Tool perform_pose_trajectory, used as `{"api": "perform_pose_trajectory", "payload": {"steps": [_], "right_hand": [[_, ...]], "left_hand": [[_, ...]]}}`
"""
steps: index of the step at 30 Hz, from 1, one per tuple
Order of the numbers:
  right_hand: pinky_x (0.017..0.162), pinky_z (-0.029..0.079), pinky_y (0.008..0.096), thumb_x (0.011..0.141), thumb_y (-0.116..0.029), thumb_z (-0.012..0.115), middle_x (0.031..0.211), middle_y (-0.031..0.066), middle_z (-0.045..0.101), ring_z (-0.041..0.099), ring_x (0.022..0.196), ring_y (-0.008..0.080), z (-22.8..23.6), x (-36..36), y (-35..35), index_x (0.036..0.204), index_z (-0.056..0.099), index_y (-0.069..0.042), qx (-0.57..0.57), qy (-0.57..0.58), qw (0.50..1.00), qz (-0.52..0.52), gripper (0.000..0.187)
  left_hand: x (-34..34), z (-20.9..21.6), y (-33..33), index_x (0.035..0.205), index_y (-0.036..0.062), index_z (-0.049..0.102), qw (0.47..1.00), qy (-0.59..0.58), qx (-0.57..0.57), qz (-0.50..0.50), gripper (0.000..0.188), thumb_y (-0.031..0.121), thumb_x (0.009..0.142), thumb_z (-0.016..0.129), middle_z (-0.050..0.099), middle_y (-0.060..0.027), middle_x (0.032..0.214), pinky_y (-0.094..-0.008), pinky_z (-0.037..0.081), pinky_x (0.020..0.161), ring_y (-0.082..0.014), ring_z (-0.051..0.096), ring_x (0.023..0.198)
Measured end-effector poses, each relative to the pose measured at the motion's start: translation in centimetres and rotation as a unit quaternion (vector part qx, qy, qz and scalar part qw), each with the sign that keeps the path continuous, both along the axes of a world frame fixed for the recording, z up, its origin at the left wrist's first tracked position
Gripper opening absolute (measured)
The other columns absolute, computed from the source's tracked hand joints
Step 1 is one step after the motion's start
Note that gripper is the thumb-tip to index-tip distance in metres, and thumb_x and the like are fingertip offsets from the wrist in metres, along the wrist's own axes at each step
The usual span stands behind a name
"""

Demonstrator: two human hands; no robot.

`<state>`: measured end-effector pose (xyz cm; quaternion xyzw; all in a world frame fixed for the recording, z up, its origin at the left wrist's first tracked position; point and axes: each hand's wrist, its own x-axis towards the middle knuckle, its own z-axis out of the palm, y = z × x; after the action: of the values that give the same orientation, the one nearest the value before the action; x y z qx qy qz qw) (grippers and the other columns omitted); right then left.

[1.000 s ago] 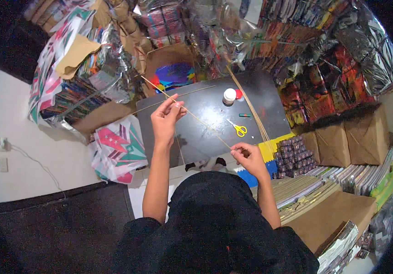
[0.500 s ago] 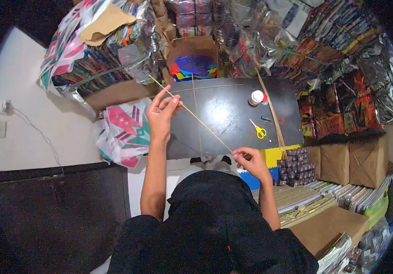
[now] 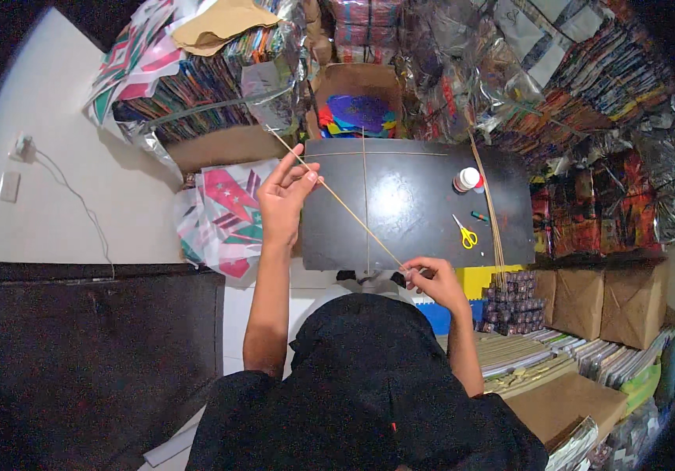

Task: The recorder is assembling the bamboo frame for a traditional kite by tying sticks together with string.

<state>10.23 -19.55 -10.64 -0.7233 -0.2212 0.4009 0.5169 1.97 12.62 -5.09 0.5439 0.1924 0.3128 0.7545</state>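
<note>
A thin bamboo stick [image 3: 351,213] slants between my two hands above the dark table [image 3: 424,228]. Near its upper end, my left hand [image 3: 284,200] pinches it between thumb and fingers, and a short length juts out past them. The lower end is pinched in the fingertips of my right hand [image 3: 435,280], just off the table's near edge. Beneath lie two more thin sticks that cross: a lengthwise stick [image 3: 365,177] running from far to near, and a crosswise stick [image 3: 400,153] along the far side.
On the table's right are a white bottle [image 3: 465,180], yellow scissors [image 3: 467,234], a small green tool [image 3: 479,216] and a bundle of sticks [image 3: 494,212]. Patterned sheets [image 3: 227,212] hang at the left. Wrapped stacks [image 3: 212,94] crowd the far side; brown paper packages [image 3: 632,302] stand right.
The view has shifted, so the table and its things appear farther right. Both hands keep hold of the same stick, in nearly the same pose.
</note>
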Motion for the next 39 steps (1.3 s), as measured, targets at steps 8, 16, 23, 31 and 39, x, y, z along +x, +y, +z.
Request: {"api": "perform_pose_trajectory", "payload": {"steps": [8,16,23,31,39], "right_hand": [[0.07,0.053,0.027,0.092,-0.016,0.069,0.085,0.0051,0.073,0.066,0.075,0.0094,-2.2,-0.1,1.2,0.104,0.073,0.0,-0.011,-0.07,0.997,-0.024,0.02],[0.071,0.053,0.0278,0.092,-0.016,0.068,0.086,0.0062,0.074,0.065,0.076,0.0098,-1.5,-0.8,1.8,0.103,0.073,-0.001,-0.036,-0.086,0.994,-0.049,0.019],[0.07,0.05,0.025,0.094,-0.013,0.067,0.086,0.0028,0.072,0.062,0.077,0.0074,-1.7,-0.8,0.3,0.107,0.072,-0.001,-0.06,-0.086,0.992,-0.069,0.019],[0.065,0.047,0.0267,0.092,-0.015,0.067,0.077,0.0027,0.068,0.057,0.07,0.0078,-4.4,3.2,-5.5,0.106,0.073,-0.004,-0.065,-0.127,0.979,-0.148,0.019],[0.067,0.05,0.0275,0.09,-0.012,0.068,0.077,0.0042,0.068,0.062,0.071,0.0093,-9.2,9.8,-17.7,0.1,0.072,-0.001,-0.167,-0.201,0.943,-0.207,0.015]], "left_hand": [[-0.7,0.7,1.5,0.135,-0.0036,0.054,0.992,-0.043,-0.087,0.077,0.044,0.001,0.093,0.066,0.071,-0.0142,0.105,-0.0325,0.059,0.082,-0.0184,0.07,0.087],[-1.6,-1.6,5.4,0.132,0.003,0.056,0.976,-0.1,-0.133,0.141,0.038,0.004,0.095,0.064,0.069,-0.0108,0.106,-0.0415,0.059,0.09,-0.0222,0.069,0.097],[-0.9,-1.2,5.4,0.141,0.0112,0.049,0.962,-0.122,-0.222,0.097,0.043,0.01,0.099,0.059,0.066,-0.0065,0.109,-0.044,0.059,0.092,-0.0225,0.067,0.1],[1.9,1.6,3.7,0.139,0.0104,0.054,0.98,-0.107,-0.117,0.116,0.04,0.012,0.099,0.06,0.066,-0.0049,0.107,-0.0296,0.055,0.071,-0.0135,0.063,0.082],[7.2,3.0,-4.7,0.133,-0.0013,0.058,0.997,-0.052,-0.018,0.055,0.036,0.009,0.098,0.06,0.069,-0.0071,0.101,-0.0224,0.045,0.063,-0.0071,0.054,0.071]]}}
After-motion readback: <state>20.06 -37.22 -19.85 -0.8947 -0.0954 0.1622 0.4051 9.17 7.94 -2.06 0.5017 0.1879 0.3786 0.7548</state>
